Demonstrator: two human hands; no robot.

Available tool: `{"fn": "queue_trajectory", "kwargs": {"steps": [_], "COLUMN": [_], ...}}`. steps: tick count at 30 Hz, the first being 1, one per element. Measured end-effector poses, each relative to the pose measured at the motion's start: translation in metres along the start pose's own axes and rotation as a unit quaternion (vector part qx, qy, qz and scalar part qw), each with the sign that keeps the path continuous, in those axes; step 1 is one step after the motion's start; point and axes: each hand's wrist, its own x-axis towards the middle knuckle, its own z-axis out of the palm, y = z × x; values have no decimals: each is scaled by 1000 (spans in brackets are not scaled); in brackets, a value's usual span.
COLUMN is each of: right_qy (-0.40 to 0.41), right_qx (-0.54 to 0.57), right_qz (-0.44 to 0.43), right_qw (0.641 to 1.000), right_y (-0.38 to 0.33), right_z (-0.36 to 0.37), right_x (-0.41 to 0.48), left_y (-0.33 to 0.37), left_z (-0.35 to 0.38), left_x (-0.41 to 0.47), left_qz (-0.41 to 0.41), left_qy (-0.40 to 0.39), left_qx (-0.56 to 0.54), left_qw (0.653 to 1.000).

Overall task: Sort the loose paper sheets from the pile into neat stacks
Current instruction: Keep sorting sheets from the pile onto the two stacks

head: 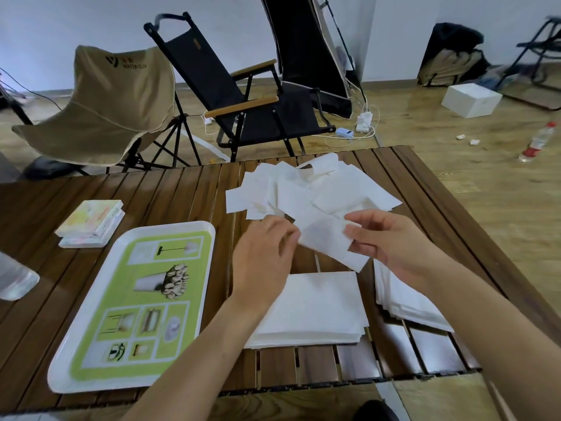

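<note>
Pinching one white sheet [326, 243] by opposite edges with curled fingers, the left hand [264, 247] and right hand [387, 241] held it over the near stack [318, 308], the loose pile [312, 189] at twelve o'clock.

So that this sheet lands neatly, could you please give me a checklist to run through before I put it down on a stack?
1. Grip on the sheet by left hand and right hand: ok.
2. Only one sheet lifted: cannot tell.
3. Top of middle stack free: ok.
4. Edges of right stack squared: not ok, its layers fan out at the near edge.
5. Sheet clear of the pile: cannot tell, they overlap in view.
</note>
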Motion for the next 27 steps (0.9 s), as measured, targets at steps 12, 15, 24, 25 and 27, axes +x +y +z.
{"fn": "queue_trajectory", "kwargs": {"steps": [12, 15, 24, 25, 27], "right_qy": [-84, -89, -66, -77, -114], "right_qx": [163, 8, -349, -376, -405], "right_qz": [93, 1, -114, -81, 8], "right_qw": [979, 996, 928, 920, 907], "right_y": [-17, -16, -10, -8, -4], "right_z": [7, 5, 19, 17, 13], "right_x": [-14, -22, -29, -28, -27], "left_y": [-3, -4, -7, -14, -27], "left_z": [-9, -23, -50, -51, -52], "left_x": [-7, -2, 2, 3, 3], "left_qz": [58, 61, -19, -59, -114], "left_qy": [-37, -2, -212, -240, -289], "left_qx": [-43, -15, -55, -70, -87], "left_qw": [997, 998, 976, 967, 946]}}
